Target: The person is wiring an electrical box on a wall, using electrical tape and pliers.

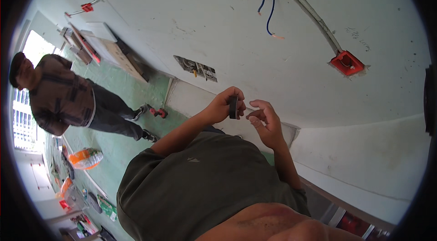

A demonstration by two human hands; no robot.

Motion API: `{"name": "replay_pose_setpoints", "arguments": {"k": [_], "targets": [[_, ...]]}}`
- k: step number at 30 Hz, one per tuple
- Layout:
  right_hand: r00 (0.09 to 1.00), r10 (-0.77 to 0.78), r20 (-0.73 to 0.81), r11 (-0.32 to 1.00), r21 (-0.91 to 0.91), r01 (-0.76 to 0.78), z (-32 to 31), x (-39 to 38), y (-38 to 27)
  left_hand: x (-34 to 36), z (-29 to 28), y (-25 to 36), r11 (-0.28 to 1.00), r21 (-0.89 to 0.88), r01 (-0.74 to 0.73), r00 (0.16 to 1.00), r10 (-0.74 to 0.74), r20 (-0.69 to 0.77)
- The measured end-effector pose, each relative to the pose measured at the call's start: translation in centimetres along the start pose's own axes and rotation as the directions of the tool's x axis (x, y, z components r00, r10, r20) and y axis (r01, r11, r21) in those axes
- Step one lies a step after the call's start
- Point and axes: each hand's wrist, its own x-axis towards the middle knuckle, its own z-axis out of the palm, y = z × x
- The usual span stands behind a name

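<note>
My left hand [226, 103] is closed on a roll of black tape [233, 107], held upright in front of my body. Just to its right, my right hand [267, 122] has its fingers curved and apart, with nothing visible held in them. Above my hands, a wall panel with exposed fittings [195, 69] is set in the white wall. Loose red, blue and yellow wires [269, 2] hang higher up beside a white conduit [309, 12], which runs down to a red junction box [346, 64].
Another person [63, 95] stands at the left, near a red drill [162, 114] on the green floor [116, 150]. Boards [114, 56] lean against the wall. An orange-and-white bag [85, 159] and scattered materials lie at the lower left. A second red box [87, 7] is high on the wall.
</note>
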Motion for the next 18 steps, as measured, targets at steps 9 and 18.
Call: {"name": "replay_pose_setpoints", "arguments": {"k": [9,18], "targets": [[0.818,-0.472,-0.33,0.793,-0.565,0.23,-1.0,5.9,-6.2,3.2,-5.6,3.7,0.993,0.048,-0.105,0.99,0.1,0.101],[0.655,-0.733,-0.186,0.471,-0.833,0.291,1.2,17.3,-14.7,7.7,-11.7,8.0,0.833,0.166,-0.528,0.838,0.479,0.262]]}}
